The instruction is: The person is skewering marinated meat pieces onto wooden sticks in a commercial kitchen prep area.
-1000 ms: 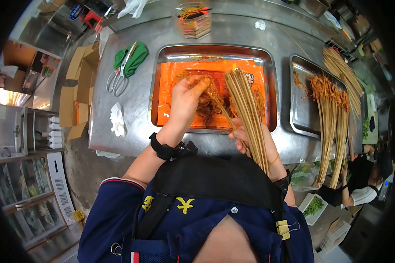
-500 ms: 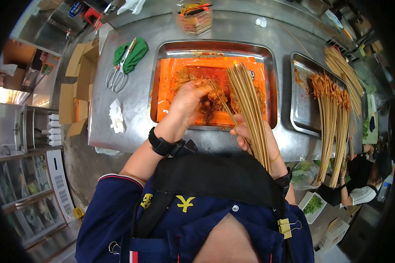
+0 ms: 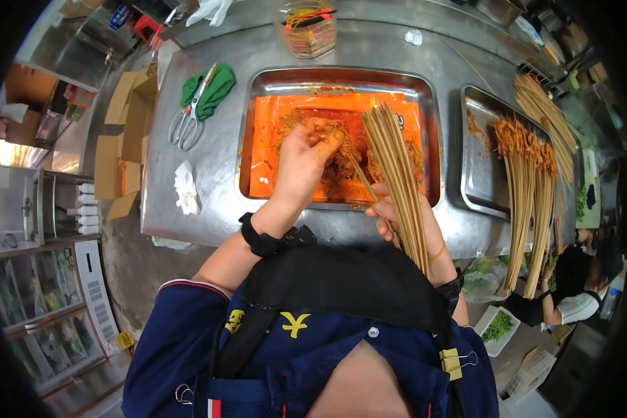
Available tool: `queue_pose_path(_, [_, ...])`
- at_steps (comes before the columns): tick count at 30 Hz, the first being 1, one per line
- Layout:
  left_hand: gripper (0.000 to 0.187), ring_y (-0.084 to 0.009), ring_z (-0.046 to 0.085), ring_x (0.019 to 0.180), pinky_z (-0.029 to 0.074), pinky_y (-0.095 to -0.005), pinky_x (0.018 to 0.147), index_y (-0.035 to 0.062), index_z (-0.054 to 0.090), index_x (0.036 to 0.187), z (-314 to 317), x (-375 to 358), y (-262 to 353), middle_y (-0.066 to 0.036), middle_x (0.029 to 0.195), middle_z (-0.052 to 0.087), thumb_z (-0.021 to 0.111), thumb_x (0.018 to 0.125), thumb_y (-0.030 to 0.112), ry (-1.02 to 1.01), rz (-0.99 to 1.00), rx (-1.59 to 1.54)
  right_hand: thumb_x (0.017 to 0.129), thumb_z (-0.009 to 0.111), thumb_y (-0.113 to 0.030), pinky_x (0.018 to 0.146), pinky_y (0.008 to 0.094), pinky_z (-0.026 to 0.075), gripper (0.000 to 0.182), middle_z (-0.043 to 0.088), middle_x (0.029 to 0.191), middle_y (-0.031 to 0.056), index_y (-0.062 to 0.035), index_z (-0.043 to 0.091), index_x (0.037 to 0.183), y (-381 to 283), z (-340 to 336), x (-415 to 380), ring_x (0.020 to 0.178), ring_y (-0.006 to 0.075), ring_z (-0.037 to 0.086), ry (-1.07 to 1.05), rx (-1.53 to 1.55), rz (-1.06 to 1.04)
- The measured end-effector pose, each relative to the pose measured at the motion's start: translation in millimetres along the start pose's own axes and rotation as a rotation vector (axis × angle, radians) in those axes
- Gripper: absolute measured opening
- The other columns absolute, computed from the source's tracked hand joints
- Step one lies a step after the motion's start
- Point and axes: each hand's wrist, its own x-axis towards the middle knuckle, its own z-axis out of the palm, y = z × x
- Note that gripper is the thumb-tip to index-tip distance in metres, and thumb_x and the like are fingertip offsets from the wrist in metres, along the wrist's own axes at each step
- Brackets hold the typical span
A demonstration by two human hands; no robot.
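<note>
My left hand (image 3: 305, 159) is closed on a piece of red sauced food above the orange packet (image 3: 263, 167) in the large metal tray (image 3: 246, 104). At the tray's front right, my right hand (image 3: 390, 209) holds a thick bundle of wooden skewers (image 3: 397, 174). One thin skewer (image 3: 361, 174) points from the right fingers up towards the food at my left hand. More sauced food (image 3: 345, 167) lies under and between my hands. The bundle hides part of the right palm.
A smaller tray (image 3: 475, 182) at right holds loaded skewers (image 3: 519, 202); loose skewers (image 3: 545, 115) lie behind it. Scissors (image 3: 188, 125) on a green cloth (image 3: 218, 90) and a crumpled tissue (image 3: 186, 188) are at left. A plastic container (image 3: 308, 31) stands behind. A co-worker (image 3: 571, 299) is at far right.
My left hand has lifted slightly and turned, with its fingers now curled around the food. My right hand and the skewer bundle have barely moved.
</note>
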Motion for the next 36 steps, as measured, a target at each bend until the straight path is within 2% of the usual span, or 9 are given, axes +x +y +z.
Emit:
queue_pose_path(4, [0.01,-0.0087,0.056,0.08,0.046,-0.0233,0.07,-0.0018,0.056,0.094,-2.3,0.2,-13.5,-0.004,0.089,0.061,0.056,0.084,0.001,0.064,0.174,0.106,0.082,0.064,-0.009,0.045,0.0186,0.047,0.036,0.063,0.084,0.0095,0.0018,0.052,0.114,-2.1,1.5,-1.4,0.055,0.0094,0.058,-0.014,0.037,0.008])
queue_pose_path(10, [0.009,-0.0078,0.056,0.075,0.046,-0.0222,0.067,-0.0028,0.057,0.088,5.9,-5.9,-9.8,-0.004,0.083,0.061,0.052,0.082,-0.007,0.102,0.232,0.244,0.082,0.063,-0.009,0.046,0.0194,0.047,0.033,0.062,0.084,0.0106,0.0008,0.052,0.112,-2.9,-2.3,-0.2,0.057,0.0106,0.059,-0.043,0.078,-0.015])
queue_pose_path(15, [0.01,-0.0064,0.054,0.074,0.046,-0.0214,0.067,-0.0019,0.057,0.088,9.0,-20.3,-24.6,-0.002,0.08,0.059,0.052,0.082,-0.007,-0.085,0.003,0.17,0.082,0.064,-0.008,0.045,0.0197,0.047,0.03,0.063,0.084,0.0122,-0.0003,0.051,0.109,2.9,-6.2,1.3,0.058,0.0119,0.06,-0.031,0.121,-0.046])
queue_pose_path(18, [0.007,-0.0061,0.053,0.074,0.045,-0.0216,0.067,-0.0011,0.057,0.088,14.5,-23.5,-19.5,-0.001,0.079,0.058,0.053,0.083,-0.005,-0.124,-0.009,0.192,0.082,0.064,-0.007,0.045,0.0199,0.047,0.032,0.064,0.085,0.0122,-0.0005,0.05,0.11,4.7,-7.9,2.8,0.058,0.0121,0.06,-0.026,0.121,-0.039])
queue_pose_path(21, [0.005,-0.0066,0.053,0.075,0.045,-0.0222,0.068,-0.0007,0.057,0.087,11.9,-11.7,-20.0,-0.001,0.08,0.058,0.054,0.084,-0.003,-0.044,0.079,0.228,0.082,0.064,-0.007,0.046,0.0199,0.048,0.033,0.064,0.085,0.0122,-0.0008,0.049,0.111,2.9,-7.7,0.8,0.058,0.0122,0.06,-0.014,0.112,-0.03])
queue_pose_path(24, [0.003,-0.0068,0.052,0.079,0.044,-0.0223,0.07,-0.0006,0.056,0.086,11.5,-11.6,-19.0,-0.001,0.083,0.057,0.055,0.084,-0.003,-0.012,0.014,0.108,0.082,0.064,-0.008,0.046,0.0199,0.048,0.035,0.064,0.085,0.0121,-0.0012,0.048,0.112,0.3,-5.3,-0.4,0.058,0.0122,0.06,0.003,0.088,-0.004])
queue_pose_path(30, [0.024,-0.0098,0.052,0.09,0.044,-0.0253,0.079,0.0,0.047,0.106,17.2,-13.5,-17.6,-0.004,0.099,0.055,0.056,0.084,-0.001,0.003,0.05,-0.009,0.082,0.064,-0.009,0.046,0.0201,0.048,0.036,0.064,0.085,0.012,-0.0015,0.047,0.113,-0.2,-4.4,0.6,0.058,0.0124,0.06,-0.005,0.093,-0.009])
queue_pose_path(33, [0.036,-0.0124,0.053,0.096,0.045,-0.0274,0.084,-0.0002,0.041,0.116,9.4,-12.1,-20.1,-0.007,0.106,0.054,0.057,0.083,-0.001,-0.083,-0.126,-0.088,0.082,0.064,-0.009,0.046,0.02,0.048,0.035,0.064,0.085,0.0119,-0.0016,0.047,0.113,0.2,-6.5,-0.8,0.059,0.0126,0.06,0.006,0.091,-0.021])
queue_pose_path(36, [0.04,-0.0134,0.053,0.1,0.044,-0.0278,0.087,-0.0011,0.041,0.118,11.0,-16.3,-9.4,-0.008,0.11,0.054,0.058,0.082,-0.002,-0.219,-0.202,-0.083,0.082,0.064,-0.009,0.046,0.0199,0.048,0.035,0.064,0.085,0.0117,-0.0015,0.048,0.113,2.3,-5.5,0.6,0.059,0.0125,0.06,0.003,0.108,-0.022])
